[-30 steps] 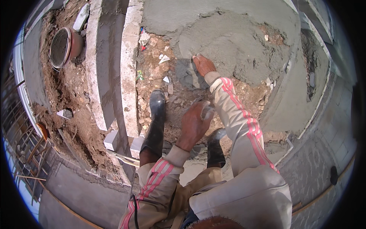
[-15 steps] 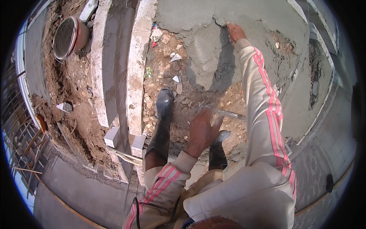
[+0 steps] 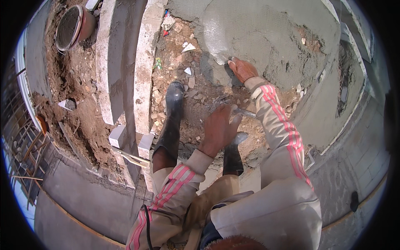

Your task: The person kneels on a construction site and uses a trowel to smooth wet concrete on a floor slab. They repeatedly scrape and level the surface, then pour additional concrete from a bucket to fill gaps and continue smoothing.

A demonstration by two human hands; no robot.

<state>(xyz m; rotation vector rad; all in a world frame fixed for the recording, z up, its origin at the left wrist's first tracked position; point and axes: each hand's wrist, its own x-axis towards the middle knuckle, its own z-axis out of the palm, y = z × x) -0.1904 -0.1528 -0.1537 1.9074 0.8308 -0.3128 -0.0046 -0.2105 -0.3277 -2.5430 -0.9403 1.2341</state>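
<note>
My right hand [image 3: 242, 69] reaches forward onto a mound of wet grey mortar [image 3: 266, 33] and is closed around a small trowel [image 3: 223, 59], whose blade presses into the mortar's smoothed, shiny edge. My left hand [image 3: 218, 129] hangs lower, fingers loosely apart, over stony rubble between my two black rubber boots [image 3: 171, 121]. A short grey metal piece [image 3: 246, 113] shows just beside its fingertips; I cannot tell whether it touches the hand. Both sleeves are beige with pink stripes.
Pale concrete kerb blocks [image 3: 143, 71] run along the left of the rubble, with loose brown earth beyond them. A round pan [image 3: 68, 27] of grey mix sits at the top left. Loose block pieces [image 3: 117, 136] lie near my left boot. Paved ground curves along the right.
My right arm has pulled back toward me from its far stretch, dragging the trowel down the mortar's left edge. My left hand has lifted a little and stays over the rubble.
</note>
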